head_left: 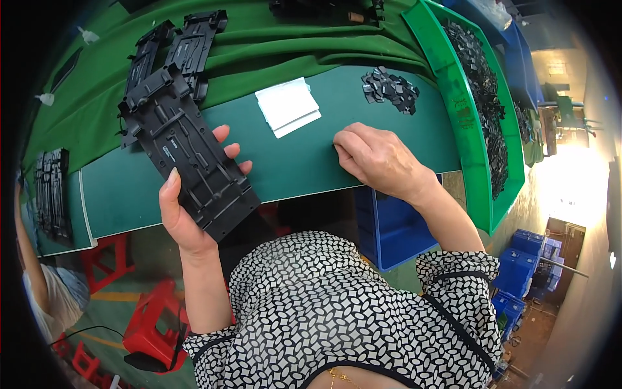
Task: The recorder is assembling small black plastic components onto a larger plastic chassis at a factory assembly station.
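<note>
My left hand (188,211) is closed round the near end of a long black moulded plastic part (188,152), thumb on its face and fingertips at its right edge. The part is tilted, its ribbed face toward me. Over the green table my right hand (379,155) is curled with its fingertips tucked under; whatever they hold, if anything, is hidden. Ahead of that hand lies a pile of small black flat pieces (391,89). A stack of white sheets or cards (289,107) sits between the hands, farther back. Beyond the held part are two similar black plastic parts (194,48).
A long green bin (463,117) full of small black pieces stands at the right. Green cloth (272,48) covers the back of the table. More black parts (52,191) lie far left, near another person's arm (32,259). Below the edge are a blue crate (395,233) and red stools (152,324).
</note>
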Demonstrator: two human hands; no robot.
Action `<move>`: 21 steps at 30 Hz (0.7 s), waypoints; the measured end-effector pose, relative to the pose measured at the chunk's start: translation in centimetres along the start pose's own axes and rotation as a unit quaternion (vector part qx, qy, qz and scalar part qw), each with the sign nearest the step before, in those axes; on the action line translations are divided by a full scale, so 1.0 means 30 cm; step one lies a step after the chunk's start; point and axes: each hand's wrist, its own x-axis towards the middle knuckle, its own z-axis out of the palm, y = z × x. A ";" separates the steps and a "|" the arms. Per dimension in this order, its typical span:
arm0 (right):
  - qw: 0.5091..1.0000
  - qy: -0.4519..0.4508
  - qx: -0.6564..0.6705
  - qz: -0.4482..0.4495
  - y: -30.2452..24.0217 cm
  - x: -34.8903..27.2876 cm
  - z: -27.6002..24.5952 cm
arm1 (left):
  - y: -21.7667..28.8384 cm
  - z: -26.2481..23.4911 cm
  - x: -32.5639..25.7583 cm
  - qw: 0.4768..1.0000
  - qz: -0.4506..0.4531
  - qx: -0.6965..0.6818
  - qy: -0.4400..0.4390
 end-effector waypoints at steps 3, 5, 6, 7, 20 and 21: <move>1.000 -0.013 0.004 0.003 -0.014 0.009 0.010 | -0.001 -0.001 -0.002 1.000 0.003 0.000 0.008; 1.000 0.000 0.026 0.010 -0.011 0.012 0.009 | 0.000 0.000 -0.001 1.000 0.003 0.000 0.007; 0.999 0.014 0.048 0.019 -0.009 0.011 0.008 | 0.001 -0.001 -0.001 1.000 0.001 0.001 0.005; 0.999 0.012 0.048 0.018 -0.006 0.006 0.008 | 0.002 -0.002 -0.002 1.000 0.002 0.000 0.006; 0.971 0.060 0.167 0.159 -0.042 -0.015 0.021 | 0.004 -0.005 -0.001 1.000 -0.004 -0.008 -0.003; 0.961 0.058 0.190 0.191 -0.049 -0.010 0.018 | 0.006 -0.003 -0.002 1.000 -0.007 -0.006 0.002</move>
